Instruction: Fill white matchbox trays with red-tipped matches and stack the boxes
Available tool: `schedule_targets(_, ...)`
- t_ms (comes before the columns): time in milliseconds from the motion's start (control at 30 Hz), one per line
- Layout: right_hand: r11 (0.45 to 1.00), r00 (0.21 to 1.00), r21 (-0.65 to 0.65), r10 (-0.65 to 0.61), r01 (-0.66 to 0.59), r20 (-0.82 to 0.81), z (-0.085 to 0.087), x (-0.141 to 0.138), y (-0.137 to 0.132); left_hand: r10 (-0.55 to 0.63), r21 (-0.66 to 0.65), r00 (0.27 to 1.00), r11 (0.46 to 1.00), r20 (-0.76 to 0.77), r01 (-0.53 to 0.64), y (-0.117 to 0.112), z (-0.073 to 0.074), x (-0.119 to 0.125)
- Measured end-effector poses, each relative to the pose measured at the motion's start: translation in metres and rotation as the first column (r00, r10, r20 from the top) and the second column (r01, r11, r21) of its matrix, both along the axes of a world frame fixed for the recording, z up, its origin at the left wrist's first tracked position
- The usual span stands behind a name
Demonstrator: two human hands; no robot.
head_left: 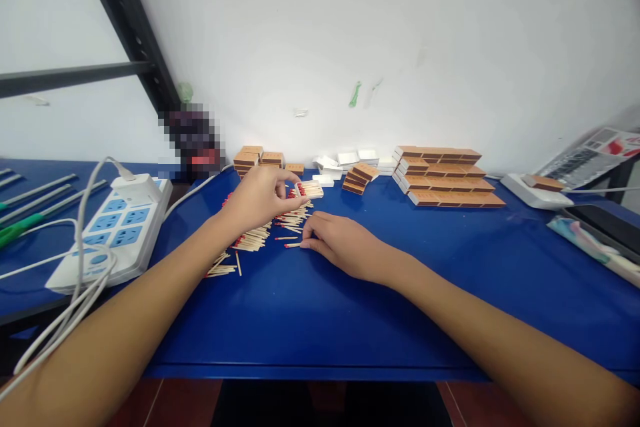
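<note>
My left hand (260,197) is raised just above the blue table (310,320) and grips a small white matchbox tray (310,189) filled with red-tipped matches. Under and around it lie several loose matches (253,240) in a scattered heap. My right hand (340,240) rests palm down on the table, its fingertips pinched on a single match (291,245) at the edge of the heap.
Brown matchbox sleeves are stacked at the back right (443,177) and back centre (257,159), with white empty trays (345,161) between them. A white and blue power strip (117,227) with cables lies at left. A phone (605,223) lies far right.
</note>
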State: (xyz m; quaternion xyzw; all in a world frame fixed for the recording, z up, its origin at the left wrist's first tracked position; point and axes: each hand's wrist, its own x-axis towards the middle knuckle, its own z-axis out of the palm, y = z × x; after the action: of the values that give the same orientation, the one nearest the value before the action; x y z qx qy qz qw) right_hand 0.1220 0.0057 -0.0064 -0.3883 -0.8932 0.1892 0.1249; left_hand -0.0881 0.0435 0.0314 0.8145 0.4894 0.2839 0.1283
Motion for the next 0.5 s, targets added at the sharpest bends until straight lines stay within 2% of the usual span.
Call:
schedule_targets(167,0.999,0.999,0.044,0.025,-0.026,0.029,-0.002,0.001,0.001,-0.010,0.005,1.000,1.000,-0.015,0.010,-0.001,0.001,0.000)
schedule_targets(267,0.997,0.999,0.069,0.029,-0.027,-0.031,0.002,0.008,0.007,-0.030,-0.002,1.000,1.000,-0.004,0.030,0.000,0.000,0.000)
schedule_targets(400,0.972,0.985,0.207,-0.074,0.106,-0.158,0.010,0.026,0.020,-0.095,-0.017,0.995,0.995,-0.005,0.095,0.000,-0.001,0.000)
schedule_targets(500,0.941,0.972,0.284,-0.133,0.185,-0.194,0.014,0.036,0.029,-0.133,-0.032,0.991,0.991,-0.005,0.133,0.000,-0.002,0.001)
